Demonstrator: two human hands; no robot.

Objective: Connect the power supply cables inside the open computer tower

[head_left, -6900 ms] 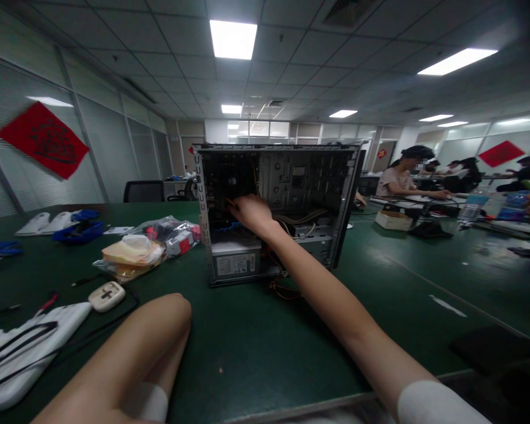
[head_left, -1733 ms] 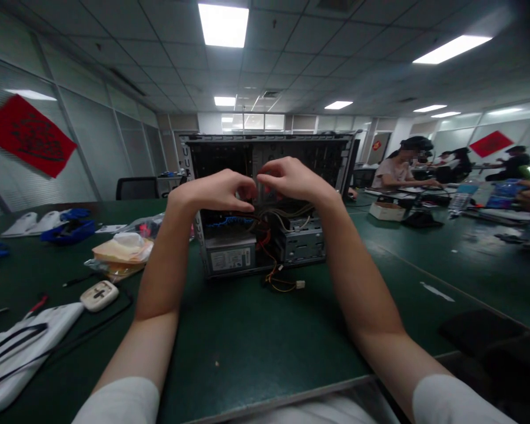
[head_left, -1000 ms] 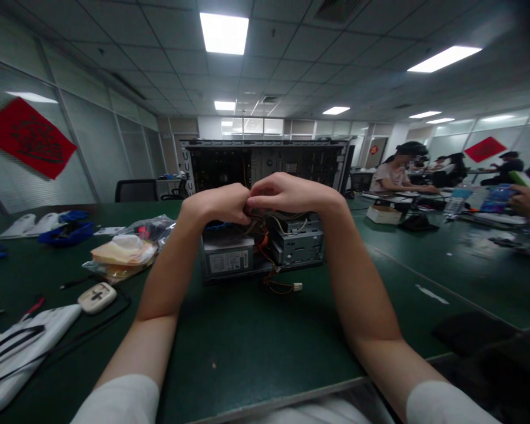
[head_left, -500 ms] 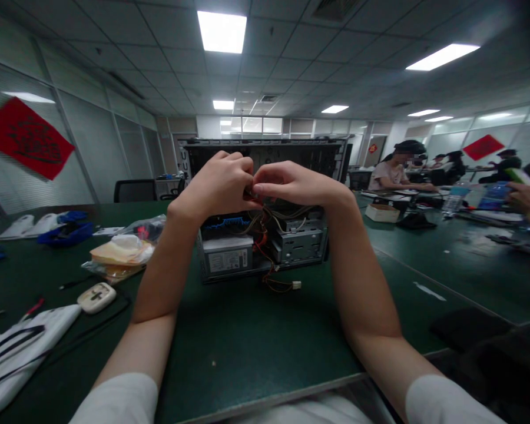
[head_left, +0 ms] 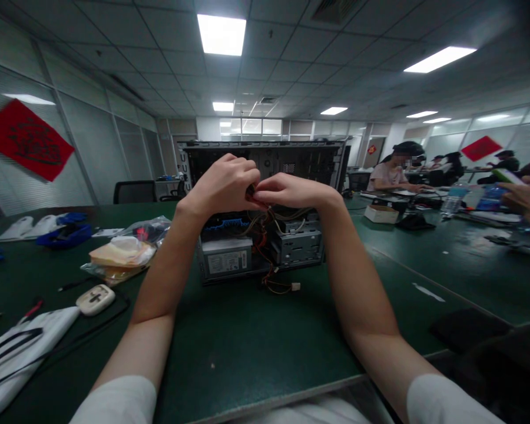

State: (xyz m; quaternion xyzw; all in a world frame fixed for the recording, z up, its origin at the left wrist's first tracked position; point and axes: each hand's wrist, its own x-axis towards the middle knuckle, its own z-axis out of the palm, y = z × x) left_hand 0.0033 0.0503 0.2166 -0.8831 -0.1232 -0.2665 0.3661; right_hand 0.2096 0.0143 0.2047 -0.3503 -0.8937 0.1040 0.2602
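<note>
An open desktop computer case (head_left: 335,168) stands on the green table in front of me. My left hand (head_left: 227,182) is closed before the case's dark inside, and a bundle of cables (head_left: 261,225) runs up to its fingers. Fingertips of my right hand (head_left: 294,191) press together against the same bundle, touching the left hand. What exactly lies between the fingers is mostly hidden. Below sit the power supply (head_left: 225,259) at left and a metal drive cage (head_left: 300,246) at right. A loose white connector (head_left: 295,287) on thin wires rests on the table.
To the left are a plastic bag of parts (head_left: 121,256), a cream square case (head_left: 96,300), a white board with black straps (head_left: 30,347) and blue gloves (head_left: 64,234). At right stand a small box (head_left: 380,214) and a bottle (head_left: 454,200); a co-worker (head_left: 393,174) sits beyond.
Earlier only my right hand reached into the case; later both hands came together in front of it. The cable bundle has been drawn up between them, and the white connector has come into view.
</note>
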